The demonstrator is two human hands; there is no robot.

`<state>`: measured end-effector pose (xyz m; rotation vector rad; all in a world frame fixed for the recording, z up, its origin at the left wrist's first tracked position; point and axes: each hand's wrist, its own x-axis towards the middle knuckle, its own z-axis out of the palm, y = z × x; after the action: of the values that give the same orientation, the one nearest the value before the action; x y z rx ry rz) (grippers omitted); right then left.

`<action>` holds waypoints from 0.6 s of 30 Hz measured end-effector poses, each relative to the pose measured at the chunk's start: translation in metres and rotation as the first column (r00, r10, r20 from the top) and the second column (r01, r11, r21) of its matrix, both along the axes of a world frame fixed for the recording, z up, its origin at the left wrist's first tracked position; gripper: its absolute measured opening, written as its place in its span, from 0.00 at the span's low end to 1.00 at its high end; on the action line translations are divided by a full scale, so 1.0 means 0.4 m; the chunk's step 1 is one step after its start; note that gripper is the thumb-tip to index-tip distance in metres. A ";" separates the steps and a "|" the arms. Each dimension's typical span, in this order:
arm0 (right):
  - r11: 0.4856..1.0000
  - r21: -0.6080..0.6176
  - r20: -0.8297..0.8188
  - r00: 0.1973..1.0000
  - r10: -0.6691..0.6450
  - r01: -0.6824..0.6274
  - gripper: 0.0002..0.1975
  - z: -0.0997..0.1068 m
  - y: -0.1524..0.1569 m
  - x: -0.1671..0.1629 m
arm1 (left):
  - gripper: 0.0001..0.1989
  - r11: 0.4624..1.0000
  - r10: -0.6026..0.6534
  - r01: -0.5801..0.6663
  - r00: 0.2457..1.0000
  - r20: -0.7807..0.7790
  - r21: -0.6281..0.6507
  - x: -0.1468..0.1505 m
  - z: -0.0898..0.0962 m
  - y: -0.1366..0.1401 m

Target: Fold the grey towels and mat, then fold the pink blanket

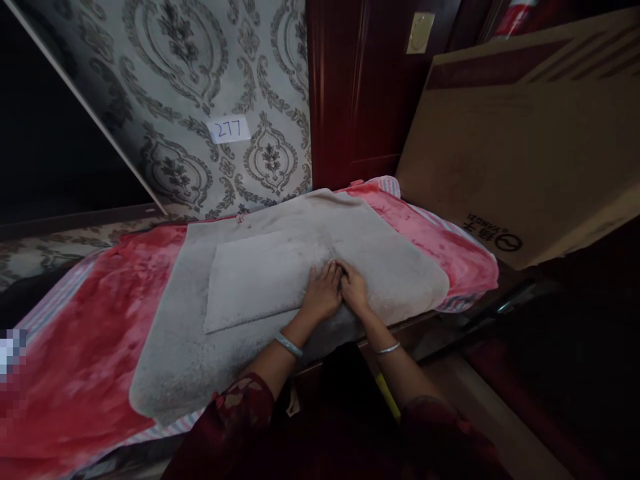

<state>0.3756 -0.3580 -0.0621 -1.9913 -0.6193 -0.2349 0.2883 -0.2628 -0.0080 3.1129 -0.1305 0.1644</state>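
A pale grey piece of plush cloth (260, 277) lies flat on a larger grey plush mat (180, 367). My left hand (323, 293) rests palm down at the right end of the smaller cloth, its fingers stretched forward. Right beside it, my right hand (353, 288) has its fingers curled in toward the left hand. The tips are pressed together low over the fabric, and what they hold, if anything, is hidden. The cloth's right edge is partly covered by my hands.
Under the mat spreads a red and pink blanket (115, 300) with a striped border. A large cardboard box (500, 147) leans at the right. Behind are a patterned wall (210, 73), a paper marked 277 (229, 129) and a dark red wooden panel (360, 87). A dark screen-like panel (60, 133) stands left.
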 end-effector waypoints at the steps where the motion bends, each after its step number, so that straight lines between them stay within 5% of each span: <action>1: 1.000 0.010 -0.005 1.000 -0.006 0.006 0.32 -0.001 0.000 0.002 | 0.31 1.000 -0.013 0.013 1.000 0.012 0.005 -0.002 -0.001 0.002; 11: 0.970 0.234 -0.120 0.989 0.091 -0.061 0.34 -0.010 -0.020 0.016 | 0.31 0.992 -0.124 0.124 0.992 -0.021 -0.010 -0.071 -0.005 0.013; 18: 0.945 0.309 -0.009 0.994 0.112 -0.103 0.34 0.068 0.043 0.031 | 0.29 0.997 0.074 -0.073 0.994 0.079 -0.010 -0.057 0.018 0.054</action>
<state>0.3880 -0.3407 -0.0350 -1.6520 -0.6311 -0.2231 0.2654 -0.2410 -0.0006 3.1063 -0.0166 0.2890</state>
